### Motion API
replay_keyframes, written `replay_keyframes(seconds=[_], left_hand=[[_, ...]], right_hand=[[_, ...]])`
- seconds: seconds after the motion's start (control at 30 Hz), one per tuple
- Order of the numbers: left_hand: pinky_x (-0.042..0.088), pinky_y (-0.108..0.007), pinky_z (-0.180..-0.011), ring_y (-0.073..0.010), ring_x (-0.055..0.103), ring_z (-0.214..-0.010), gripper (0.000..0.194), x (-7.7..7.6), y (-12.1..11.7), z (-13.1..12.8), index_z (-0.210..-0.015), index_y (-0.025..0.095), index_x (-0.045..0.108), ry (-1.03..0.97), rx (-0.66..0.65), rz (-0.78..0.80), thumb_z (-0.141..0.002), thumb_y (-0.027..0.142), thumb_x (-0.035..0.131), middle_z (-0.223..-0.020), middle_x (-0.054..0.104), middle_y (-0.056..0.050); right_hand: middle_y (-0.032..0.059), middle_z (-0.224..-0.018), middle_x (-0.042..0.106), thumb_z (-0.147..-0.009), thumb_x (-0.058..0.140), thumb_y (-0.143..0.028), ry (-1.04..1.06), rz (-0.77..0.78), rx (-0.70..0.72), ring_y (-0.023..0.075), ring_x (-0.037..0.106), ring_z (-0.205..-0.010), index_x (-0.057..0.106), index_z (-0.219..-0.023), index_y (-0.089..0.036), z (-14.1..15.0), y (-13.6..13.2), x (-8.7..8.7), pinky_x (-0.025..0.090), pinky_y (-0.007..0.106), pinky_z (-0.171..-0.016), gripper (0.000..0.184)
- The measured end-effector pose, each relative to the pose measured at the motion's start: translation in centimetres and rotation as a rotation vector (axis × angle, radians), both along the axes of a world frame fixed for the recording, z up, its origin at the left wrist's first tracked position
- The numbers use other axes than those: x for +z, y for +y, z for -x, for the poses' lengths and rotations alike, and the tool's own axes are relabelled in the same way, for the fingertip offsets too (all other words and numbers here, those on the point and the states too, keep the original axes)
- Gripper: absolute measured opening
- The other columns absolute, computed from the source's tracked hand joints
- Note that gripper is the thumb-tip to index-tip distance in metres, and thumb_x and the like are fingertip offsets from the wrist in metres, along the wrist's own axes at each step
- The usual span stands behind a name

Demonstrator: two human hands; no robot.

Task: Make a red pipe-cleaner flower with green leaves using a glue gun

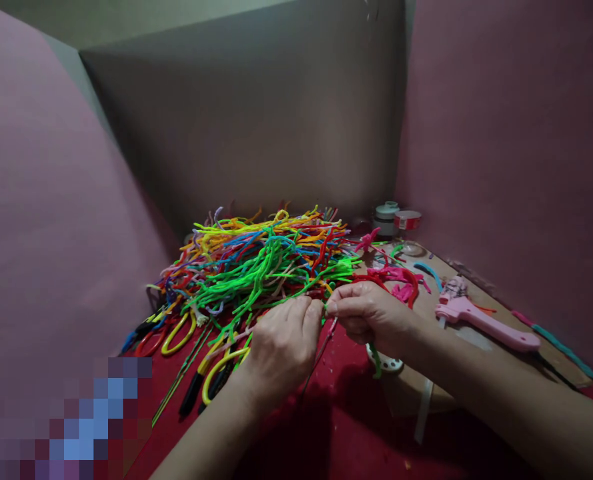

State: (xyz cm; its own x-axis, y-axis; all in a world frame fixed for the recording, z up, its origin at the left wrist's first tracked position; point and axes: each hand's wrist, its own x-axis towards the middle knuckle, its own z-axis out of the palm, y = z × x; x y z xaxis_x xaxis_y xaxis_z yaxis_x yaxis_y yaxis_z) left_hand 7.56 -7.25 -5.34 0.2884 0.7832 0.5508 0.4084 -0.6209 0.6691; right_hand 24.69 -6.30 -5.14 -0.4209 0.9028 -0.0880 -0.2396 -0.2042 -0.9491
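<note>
My left hand (281,343) and my right hand (369,313) meet fingertip to fingertip in front of a big heap of coloured pipe cleaners (256,260). Both are closed in a pinch on a thin wire stem (321,350) that slants down between them, with a bit of green pipe cleaner at the pinch. A green strand (375,357) hangs below my right hand. The fingertips hide exactly how the piece is wound.
Yellow-handled scissors (216,367) and other tools lie left of my hands on the red cloth (336,427). A pink glue gun (481,320) rests on a cardboard sheet (426,393) at the right. Tape rolls (399,219) stand at the back. Pink walls close both sides.
</note>
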Motion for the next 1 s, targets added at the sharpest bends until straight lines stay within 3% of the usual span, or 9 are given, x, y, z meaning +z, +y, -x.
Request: replay_keyframes(seconds=[0.07, 0.2, 0.33, 0.4, 0.47, 0.6, 0.73, 0.87, 1.0], left_hand=[[0.037, -0.026, -0.074, -0.0185, 0.051, -0.070, 0.005, 0.0, -0.2, -0.4, -0.074, 0.020, 0.068, -0.008, 0.031, 0.026, -0.071, 0.020, 0.064, -0.068, 0.056, -0.007], [0.030, -0.022, -0.056, -0.0123, 0.039, -0.054, 0.009, 0.5, -0.3, -0.9, -0.060, 0.019, 0.061, 0.027, 0.062, 0.127, -0.069, 0.019, 0.063, -0.057, 0.046, -0.001], [0.017, -0.020, -0.041, -0.0066, 0.023, -0.040, 0.016, 1.9, 0.0, -0.6, -0.056, 0.017, 0.055, -0.233, -0.196, 0.744, -0.071, 0.023, 0.057, -0.045, 0.030, 0.006], [0.013, -0.019, -0.036, -0.0046, 0.011, -0.034, 0.015, 2.2, 0.1, -0.3, -0.056, 0.016, 0.052, -0.461, -0.419, 1.118, -0.071, 0.022, 0.053, -0.042, 0.018, 0.010], [0.014, -0.018, -0.033, -0.0032, 0.006, -0.030, 0.014, 2.2, 0.2, -0.2, -0.058, 0.016, 0.051, -0.668, -0.594, 1.346, -0.071, 0.019, 0.050, -0.042, 0.012, 0.012], [0.027, -0.017, -0.033, -0.0020, 0.013, -0.023, 0.016, 1.5, 0.2, -0.4, -0.067, 0.011, 0.057, -0.887, -0.667, 1.434, -0.075, 0.015, 0.045, -0.039, 0.015, 0.013], [0.029, -0.014, -0.030, -0.0009, 0.028, -0.023, 0.022, 1.0, 0.3, -0.8, -0.081, 0.009, 0.061, -0.909, -0.648, 1.182, -0.084, 0.019, 0.042, -0.045, 0.045, 0.006], [0.039, -0.017, -0.035, -0.0067, 0.051, -0.038, 0.023, 0.6, 0.4, -0.8, -0.103, 0.017, 0.059, -0.607, -0.548, 0.684, -0.087, 0.025, 0.045, -0.071, 0.064, -0.003], [0.050, -0.023, -0.067, -0.0129, 0.061, -0.078, 0.023, -0.1, 0.6, -0.6, -0.101, 0.020, 0.063, -0.016, -0.166, -0.207, -0.082, 0.010, 0.053, -0.091, 0.062, -0.005]], right_hand=[[-0.0094, -0.042, 0.033, -0.069, 0.059, -0.023, -0.156, -0.207, -0.077, 0.0046, 0.022, -0.037, 0.050, -0.059, -0.018, 0.1, -0.1, 0.2, 0.017, 0.020, -0.038, 0.015], [-0.0015, -0.054, 0.049, -0.075, 0.047, -0.012, -0.654, -0.935, -0.258, 0.0096, 0.040, -0.050, 0.055, -0.061, -0.017, -0.1, -0.5, 0.1, 0.029, 0.024, -0.050, 0.017], [0.0025, -0.059, 0.055, -0.082, 0.041, -0.011, -0.957, -1.529, -0.226, 0.0134, 0.044, -0.054, 0.060, -0.072, -0.018, -1.0, -0.6, -0.3, 0.029, 0.028, -0.054, 0.022], [0.0038, -0.062, 0.059, -0.086, 0.040, -0.014, -0.991, -1.682, -0.208, 0.0150, 0.047, -0.058, 0.063, -0.085, -0.019, -1.3, -0.5, -0.4, 0.031, 0.029, -0.056, 0.024], [0.0040, -0.061, 0.060, -0.087, 0.039, -0.015, -0.992, -1.741, -0.228, 0.0156, 0.049, -0.059, 0.063, -0.093, -0.019, -1.4, -0.4, -0.5, 0.032, 0.029, -0.056, 0.025], [0.0036, -0.063, 0.062, -0.086, 0.041, -0.014, -0.803, -1.468, -0.293, 0.0133, 0.053, -0.058, 0.065, -0.087, -0.017, -0.7, -0.6, -0.4, 0.035, 0.026, -0.055, 0.024], [-0.0010, -0.061, 0.057, -0.082, 0.049, -0.018, -0.470, -0.891, -0.316, 0.0092, 0.049, -0.055, 0.063, -0.073, -0.015, 0.0, -0.8, 0.5, 0.036, 0.021, -0.053, 0.017], [-0.0074, -0.046, 0.039, -0.075, 0.056, -0.025, -0.201, -0.394, -0.255, 0.0054, 0.030, -0.041, 0.057, -0.062, -0.015, -0.1, -0.6, 1.1, 0.024, 0.019, -0.040, 0.016], [-0.0106, -0.040, 0.030, -0.068, 0.058, -0.021, -0.069, -0.130, -0.171, 0.0040, 0.019, -0.036, 0.054, -0.061, -0.017, -0.2, -0.4, 0.9, 0.013, 0.020, -0.036, 0.009]])
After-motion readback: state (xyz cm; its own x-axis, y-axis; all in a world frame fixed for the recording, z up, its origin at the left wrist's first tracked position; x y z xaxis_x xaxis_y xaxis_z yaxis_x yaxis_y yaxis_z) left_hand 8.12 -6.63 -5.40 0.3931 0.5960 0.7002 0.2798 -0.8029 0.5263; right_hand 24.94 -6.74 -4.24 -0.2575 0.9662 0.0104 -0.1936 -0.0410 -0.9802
